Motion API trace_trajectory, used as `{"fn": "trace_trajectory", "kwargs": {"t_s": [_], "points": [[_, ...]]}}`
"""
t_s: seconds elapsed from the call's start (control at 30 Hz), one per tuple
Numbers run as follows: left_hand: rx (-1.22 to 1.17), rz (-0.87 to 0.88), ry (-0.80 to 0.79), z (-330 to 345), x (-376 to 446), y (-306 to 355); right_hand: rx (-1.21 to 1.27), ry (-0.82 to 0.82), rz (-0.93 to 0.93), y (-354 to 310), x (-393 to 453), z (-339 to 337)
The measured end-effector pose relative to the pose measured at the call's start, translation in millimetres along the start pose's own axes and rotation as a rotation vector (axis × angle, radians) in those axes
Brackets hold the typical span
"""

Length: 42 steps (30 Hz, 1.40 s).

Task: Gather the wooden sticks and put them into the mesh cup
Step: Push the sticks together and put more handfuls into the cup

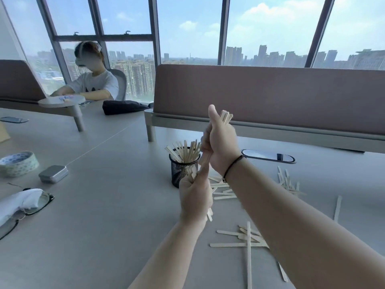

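Sticks (188,152) already fill part of the mesh cup (182,171). My right hand (221,142), raised just right of the cup, grasps a bundle (226,117); my left hand (194,198) clenches more sticks below. Many loose sticks (245,236) lie on the table (104,205) right of the cup, not yet gathered.

Both your forearms reach up from the bottom of the frame toward its centre. Your left hand (194,197) sits lower, curled into a fist with its back facing you. Your right hand (221,142) is raised just above it, thumb pointing up, fingers (205,142) wrapped closed. A dark band circles your right wrist. The two hands nearly touch.
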<state>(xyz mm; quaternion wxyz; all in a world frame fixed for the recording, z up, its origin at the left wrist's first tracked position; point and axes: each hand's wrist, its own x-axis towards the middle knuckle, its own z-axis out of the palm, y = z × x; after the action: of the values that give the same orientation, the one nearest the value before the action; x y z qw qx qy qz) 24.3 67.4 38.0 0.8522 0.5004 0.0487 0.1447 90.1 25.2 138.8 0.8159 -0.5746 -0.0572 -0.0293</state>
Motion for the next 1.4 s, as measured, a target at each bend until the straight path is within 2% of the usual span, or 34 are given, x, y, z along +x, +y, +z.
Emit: {"fn": "trace_trajectory", "kwargs": {"t_s": [0.17,0.43,0.57,0.67,0.73,0.8,0.9,1.0,1.1,1.3,1.4], "points": [[0.034,-0.007,-0.006,-3,7,-6,-0.085,-0.017,-0.022,8,37,37],[-0.061,-0.024,0.112,-15,27,-8,-0.197,-0.144,-0.044,28,61,30],[-0.064,0.01,0.126,-16,30,-8,-0.462,-0.157,-0.122,29,57,20],[-0.069,0.033,0.131,-18,30,2,-0.669,-0.046,-0.313,28,47,9],[-0.121,0.023,0.151,-14,35,20,-0.664,0.065,-0.437,27,35,-6],[-0.114,0.065,0.184,-6,49,49,-0.619,0.125,-0.481,27,20,-25],[-0.037,0.151,0.221,7,83,91,-0.598,0.141,-0.424,33,0,-59],[0.079,0.161,0.221,18,112,109,-0.59,0.14,-0.349,40,-19,-93],[0.258,0.177,0.197,22,127,100,-0.59,0.132,-0.286,48,-38,-120],[0.576,0.277,0.207,13,134,65,-0.576,0.147,-0.296,49,-65,-152],[0.696,0.403,0.222,10,131,59,-0.596,0.16,-0.298,48,-66,-160]]}}
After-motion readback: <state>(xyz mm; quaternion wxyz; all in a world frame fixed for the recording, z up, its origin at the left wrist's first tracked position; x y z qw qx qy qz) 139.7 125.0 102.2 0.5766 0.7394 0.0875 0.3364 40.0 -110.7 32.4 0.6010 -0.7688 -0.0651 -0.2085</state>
